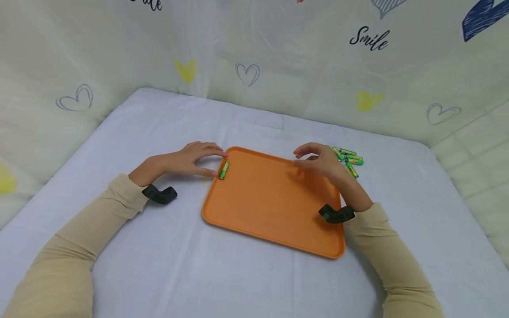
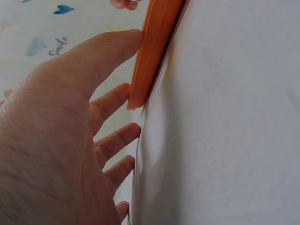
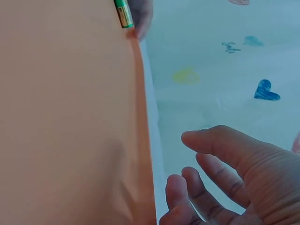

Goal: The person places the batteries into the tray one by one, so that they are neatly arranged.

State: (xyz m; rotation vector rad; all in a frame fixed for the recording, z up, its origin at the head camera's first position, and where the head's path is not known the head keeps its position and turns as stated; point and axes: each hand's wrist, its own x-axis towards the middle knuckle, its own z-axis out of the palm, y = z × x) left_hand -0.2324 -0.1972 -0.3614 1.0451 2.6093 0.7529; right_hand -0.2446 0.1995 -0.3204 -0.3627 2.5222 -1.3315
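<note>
An orange tray point(image 1: 270, 198) lies on the white cloth. One green and yellow battery point(image 1: 224, 170) rests on it, close to its left rim. My left hand point(image 1: 195, 158) is at the tray's left edge with fingers spread; in the left wrist view the thumb and a fingertip touch the tray's rim point(image 2: 154, 51). My right hand point(image 1: 318, 161) hovers over the tray's far right part, its fingers loosely bent with nothing between them. In the right wrist view the battery point(image 3: 124, 14) appears at the far end of the tray.
Several green and yellow batteries point(image 1: 351, 159) lie in a loose group on the cloth just right of the tray, beyond my right hand. Behind the table point(image 1: 159, 274) hangs a pale curtain point(image 1: 278, 53) printed with hearts.
</note>
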